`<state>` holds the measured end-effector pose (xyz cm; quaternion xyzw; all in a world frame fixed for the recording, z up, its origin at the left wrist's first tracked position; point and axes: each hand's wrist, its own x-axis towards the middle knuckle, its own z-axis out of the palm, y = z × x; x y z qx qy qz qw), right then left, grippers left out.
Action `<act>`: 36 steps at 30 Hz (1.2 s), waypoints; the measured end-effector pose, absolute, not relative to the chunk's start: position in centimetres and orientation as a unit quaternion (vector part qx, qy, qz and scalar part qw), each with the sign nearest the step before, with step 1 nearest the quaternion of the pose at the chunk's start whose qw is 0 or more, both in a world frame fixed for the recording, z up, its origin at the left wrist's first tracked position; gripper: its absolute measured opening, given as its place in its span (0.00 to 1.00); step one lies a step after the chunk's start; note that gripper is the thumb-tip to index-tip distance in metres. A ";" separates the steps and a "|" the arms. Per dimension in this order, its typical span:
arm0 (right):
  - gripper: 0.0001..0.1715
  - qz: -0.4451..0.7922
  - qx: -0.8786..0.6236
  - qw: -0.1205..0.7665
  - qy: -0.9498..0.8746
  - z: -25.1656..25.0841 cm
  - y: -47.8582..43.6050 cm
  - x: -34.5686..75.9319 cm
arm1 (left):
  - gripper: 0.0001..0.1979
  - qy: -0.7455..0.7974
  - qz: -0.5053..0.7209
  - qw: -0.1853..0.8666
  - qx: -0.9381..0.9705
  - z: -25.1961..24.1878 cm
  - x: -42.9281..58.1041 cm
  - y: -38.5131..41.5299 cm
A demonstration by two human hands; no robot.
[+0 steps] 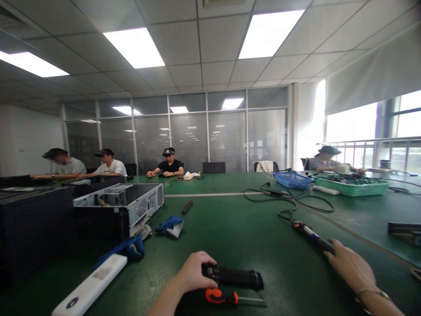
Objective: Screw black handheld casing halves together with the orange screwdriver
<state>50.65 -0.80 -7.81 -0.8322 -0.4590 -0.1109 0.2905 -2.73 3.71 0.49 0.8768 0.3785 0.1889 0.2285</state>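
Observation:
My left hand [196, 273] is closed around the left end of a black cylindrical tool [237, 277] lying low over the green table. Just below it rests a screwdriver [226, 297] with an orange and black handle, its shaft pointing right. Off to the right, my right hand [350, 265] grips the dark handle of a corded tool [309, 234] with a red and silver front part. A black cable [286, 214] runs from that tool's far end toward the back of the table.
An open computer case [144, 204] and a dark case [31, 228] stand left, near a white bar [90, 285] and blue gloves [171, 224]. A blue basket [292, 181] and green basket [365, 188] sit back right. Several people sit around the table.

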 end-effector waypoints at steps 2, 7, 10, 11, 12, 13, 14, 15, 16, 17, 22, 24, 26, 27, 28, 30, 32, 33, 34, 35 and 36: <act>0.32 -0.095 -0.813 0.282 -0.500 -7.3 -0.1 47.8 | 0.26 0.378 0.191 0.221 0.879 0.4 -2.7 3.7; 0.36 -0.031 -0.723 0.313 -0.616 -5.5 1.2 40.1 | 0.26 0.371 0.195 0.211 0.883 0.1 -2.6 3.8; 0.37 0.054 -0.649 0.332 -0.682 -4.0 1.2 35.7 | 0.26 0.362 0.194 0.195 0.891 0.0 -2.5 3.9; 0.38 0.082 -0.626 0.334 -0.700 -3.5 1.0 34.3 | 0.25 0.361 0.194 0.188 0.893 -0.1 -2.5 3.9; 0.38 0.106 -0.605 0.336 -0.714 -3.0 0.8 33.0 | 0.25 0.360 0.193 0.180 0.895 -0.1 -2.4 3.9; 0.38 0.127 -0.584 0.338 -0.727 -2.5 0.6 31.8 | 0.24 0.359 0.192 0.172 0.897 -0.1 -2.4 3.8; 0.38 0.149 -0.565 0.340 -0.736 -2.0 0.4 30.6 | 0.24 0.360 0.190 0.165 0.899 0.0 -2.4 3.8; 0.38 0.171 -0.548 0.344 -0.743 -1.6 0.1 29.7 | 0.24 0.361 0.186 0.158 0.900 0.1 -2.4 3.7; 0.38 0.192 -0.532 0.349 -0.747 -1.3 -0.1 28.9 | 0.25 0.363 0.180 0.153 0.902 0.3 -2.5 3.7; 0.37 0.214 -0.520 0.354 -0.748 -1.0 -0.3 28.2 | 0.25 0.364 0.171 0.148 0.904 0.5 -2.5 3.5; 0.36 0.277 -0.502 0.369 -0.732 -0.7 -0.6 27.4 | 0.26 0.364 0.140 0.135 0.911 1.5 -2.7 3.0; 0.35 0.270 -0.503 0.367 -0.734 -0.7 -0.5 27.5 | 0.25 0.354 0.142 0.142 0.913 1.6 -2.7 2.9; 0.34 0.243 -0.505 0.359 -0.746 -0.8 -0.5 27.7 | 0.25 0.341 0.155 0.150 0.915 1.6 -2.7 2.8; 0.34 0.223 -0.507 0.355 -0.753 -0.9 -0.5 27.8 | 0.25 0.335 0.166 0.151 0.915 1.6 -2.7 2.8; 0.32 0.200 -0.509 0.355 -0.758 -1.0 -0.5 27.8 | 0.25 0.330 0.179 0.152 0.914 1.7 -2.6 2.7; 0.28 0.159 -0.514 0.356 -0.764 -1.0 -0.8 27.8 | 0.25 0.324 0.213 0.147 0.910 1.9 -2.5 2.5; 0.25 0.137 -0.512 0.355 -0.770 -0.9 -1.2 27.7 | 0.25 0.322 0.259 0.136 0.901 2.2 -2.4 2.3; 0.25 0.133 -0.509 0.353 -0.774 -0.8 -1.5 27.6 | 0.25 0.322 0.282 0.130 0.894 2.4 -2.4 2.2; 0.25 0.132 -0.503 0.348 -0.780 -0.6 -1.8 27.4 | 0.24 0.322 0.304 0.125 0.888 2.5 -2.3 2.1; 0.27 0.130 -0.496 0.342 -0.788 -0.5 -2.0 27.2 | 0.24 0.323 0.321 0.120 0.882 2.5 -2.2 2.1; 0.29 0.126 -0.488 0.335 -0.796 -0.3 -2.2 26.9 | 0.24 0.324 0.333 0.114 0.878 2.4 -2.1 2.2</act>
